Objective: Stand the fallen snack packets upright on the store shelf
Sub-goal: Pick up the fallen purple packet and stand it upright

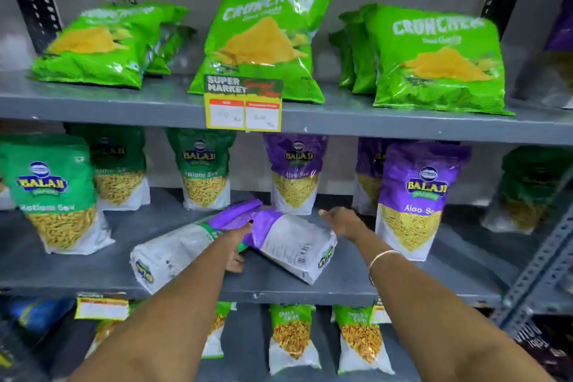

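Middle shelf (93,273): two fallen packets (288,245) lie face-down. Left hand (237,245) rests between them — fingers' grip cannot be told; right hand (344,222) hovers open beside the purple one.

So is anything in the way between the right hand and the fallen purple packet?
Nothing visible. The right hand hovers open just beside the fallen purple packet, with only bare shelf between them. The left hand is already on it.
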`<action>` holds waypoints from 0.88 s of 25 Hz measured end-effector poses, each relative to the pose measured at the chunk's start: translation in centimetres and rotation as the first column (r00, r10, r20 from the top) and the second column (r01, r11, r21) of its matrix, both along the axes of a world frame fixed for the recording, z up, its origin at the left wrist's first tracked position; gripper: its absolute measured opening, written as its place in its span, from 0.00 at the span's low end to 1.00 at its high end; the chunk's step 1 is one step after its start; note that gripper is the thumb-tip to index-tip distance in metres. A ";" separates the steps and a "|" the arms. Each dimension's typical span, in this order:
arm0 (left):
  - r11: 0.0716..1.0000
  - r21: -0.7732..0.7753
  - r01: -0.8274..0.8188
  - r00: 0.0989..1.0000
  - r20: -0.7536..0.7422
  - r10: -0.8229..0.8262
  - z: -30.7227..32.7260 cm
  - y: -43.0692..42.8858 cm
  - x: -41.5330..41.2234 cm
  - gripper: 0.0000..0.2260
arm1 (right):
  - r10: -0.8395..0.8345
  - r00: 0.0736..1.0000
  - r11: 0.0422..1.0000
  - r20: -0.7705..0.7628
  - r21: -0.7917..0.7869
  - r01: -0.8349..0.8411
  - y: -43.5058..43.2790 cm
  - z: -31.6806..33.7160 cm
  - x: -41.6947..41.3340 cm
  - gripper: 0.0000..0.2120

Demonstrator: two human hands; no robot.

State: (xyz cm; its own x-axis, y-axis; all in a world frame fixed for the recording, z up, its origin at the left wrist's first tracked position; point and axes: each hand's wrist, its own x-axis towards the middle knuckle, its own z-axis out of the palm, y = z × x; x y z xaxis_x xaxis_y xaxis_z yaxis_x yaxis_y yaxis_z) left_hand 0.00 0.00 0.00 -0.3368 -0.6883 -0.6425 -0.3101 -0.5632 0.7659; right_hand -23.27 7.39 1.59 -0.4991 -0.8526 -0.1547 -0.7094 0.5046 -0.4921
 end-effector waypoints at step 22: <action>0.960 -0.274 0.060 0.991 -0.098 -0.090 8.0 -4.1 -4.7 0.27 | 0.098 0.833 0.995 0.544 -0.026 -0.100 -1.9 -1.1 -2.1 0.26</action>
State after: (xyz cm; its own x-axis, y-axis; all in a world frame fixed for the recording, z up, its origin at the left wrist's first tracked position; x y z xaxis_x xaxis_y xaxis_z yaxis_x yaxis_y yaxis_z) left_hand -4.65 -4.14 8.00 -0.4515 -0.8011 -0.3930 -0.2507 -0.3088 0.9175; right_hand -25.39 5.47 0.45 -0.2468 -0.8920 -0.3788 -0.3739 0.4482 -0.8119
